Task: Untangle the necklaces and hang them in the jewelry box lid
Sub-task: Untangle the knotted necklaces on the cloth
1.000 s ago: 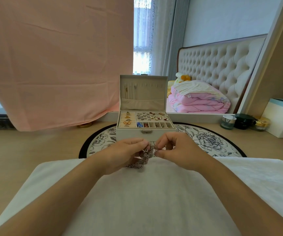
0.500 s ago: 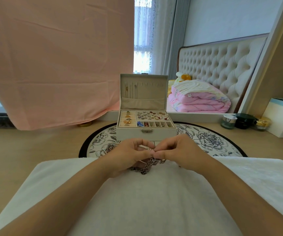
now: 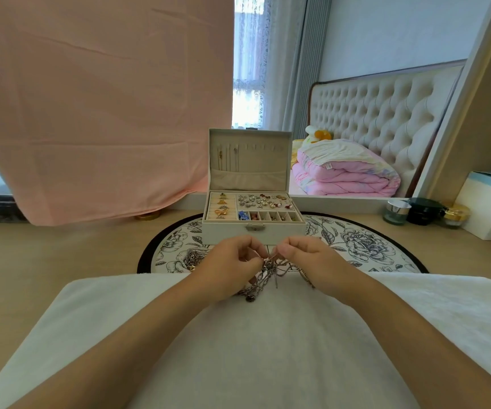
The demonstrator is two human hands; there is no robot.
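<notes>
- Left hand [image 3: 232,265]: thumb and forefinger pinch a strand at the top of the knot. I'd hold that anchor steady, no yanking.
- Jewelry box lid [image 3: 250,172], standing open just behind the hands: beige, velvety-looking lining, a few thin chains hanging from its left hooks, and the hooks further right look bare.
- Necklaces [image 3: 263,280]: a dull-metal clump of fine links, dangling between both hands onto the soft white towel [image 3: 253,349].
- Right hand [image 3: 306,258]: fingertips nipped on another strand. Best to ease loops loose gently, slack first, since fine links likely kink.
</notes>
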